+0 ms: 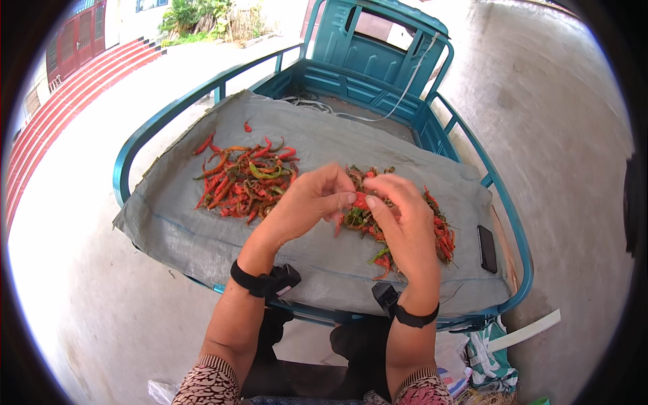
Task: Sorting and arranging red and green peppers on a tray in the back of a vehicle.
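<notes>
Between the fingertips of my left hand and my right hand is a red chili pepper. Both thumbs press on it, and the fingers hide parts of it. Under and around my right hand lies a pile of red and green chili peppers, partly covered by that hand. To the left of my left hand spreads a larger heap of wrinkled chili peppers, mostly red with a few green and brown ones. Both piles rest on a grey woven plastic sheet.
The sheet covers part of a teal cargo tricycle bed with side rails. A black smartphone lies near the right edge. A white strap hangs at the cab end. Plastic bags and a pale strip sit at lower right.
</notes>
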`<state>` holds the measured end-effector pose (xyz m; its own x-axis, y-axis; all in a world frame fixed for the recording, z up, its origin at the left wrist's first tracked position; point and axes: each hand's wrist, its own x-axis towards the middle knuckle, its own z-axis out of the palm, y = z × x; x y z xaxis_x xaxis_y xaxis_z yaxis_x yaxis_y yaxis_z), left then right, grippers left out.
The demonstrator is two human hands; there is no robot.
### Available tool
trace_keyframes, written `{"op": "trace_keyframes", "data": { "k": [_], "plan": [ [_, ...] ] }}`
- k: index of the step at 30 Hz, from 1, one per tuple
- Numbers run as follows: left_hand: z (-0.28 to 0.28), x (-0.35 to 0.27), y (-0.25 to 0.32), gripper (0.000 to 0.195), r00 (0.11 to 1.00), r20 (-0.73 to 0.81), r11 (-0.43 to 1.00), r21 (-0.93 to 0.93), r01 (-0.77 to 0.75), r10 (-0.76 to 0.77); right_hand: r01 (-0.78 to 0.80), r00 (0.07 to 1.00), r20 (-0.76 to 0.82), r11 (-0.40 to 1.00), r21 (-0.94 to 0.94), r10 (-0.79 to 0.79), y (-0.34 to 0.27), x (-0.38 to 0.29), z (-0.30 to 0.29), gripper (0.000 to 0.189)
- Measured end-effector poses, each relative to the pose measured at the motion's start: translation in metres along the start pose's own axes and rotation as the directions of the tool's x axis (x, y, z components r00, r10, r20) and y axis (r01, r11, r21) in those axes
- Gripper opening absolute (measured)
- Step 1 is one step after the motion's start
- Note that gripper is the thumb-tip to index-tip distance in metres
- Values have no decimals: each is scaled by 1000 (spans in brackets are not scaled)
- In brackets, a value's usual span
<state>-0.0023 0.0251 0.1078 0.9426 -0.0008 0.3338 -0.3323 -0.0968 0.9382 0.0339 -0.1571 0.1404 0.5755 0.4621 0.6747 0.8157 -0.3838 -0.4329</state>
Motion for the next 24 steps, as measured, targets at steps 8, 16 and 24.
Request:
{"op": "trace_keyframes", "data": {
  "k": [8, 16, 24],
  "plan": [
    [7, 4, -8, 32, 991, -42, 950, -291, 108, -126, -212, 968, 188, 941, 263, 166, 18, -1, 18, 23],
    [3, 6, -13, 35, 979, -4, 976, -74, 204, -205, -293, 953, 165, 913, 283, 255, 15, -2, 22, 34],
    [3, 1, 1, 15, 972, 85, 936, -264, 234, -220, -229, 970, 162, 897, 378, 179, 27, -3, 26, 30]
  ]
}}
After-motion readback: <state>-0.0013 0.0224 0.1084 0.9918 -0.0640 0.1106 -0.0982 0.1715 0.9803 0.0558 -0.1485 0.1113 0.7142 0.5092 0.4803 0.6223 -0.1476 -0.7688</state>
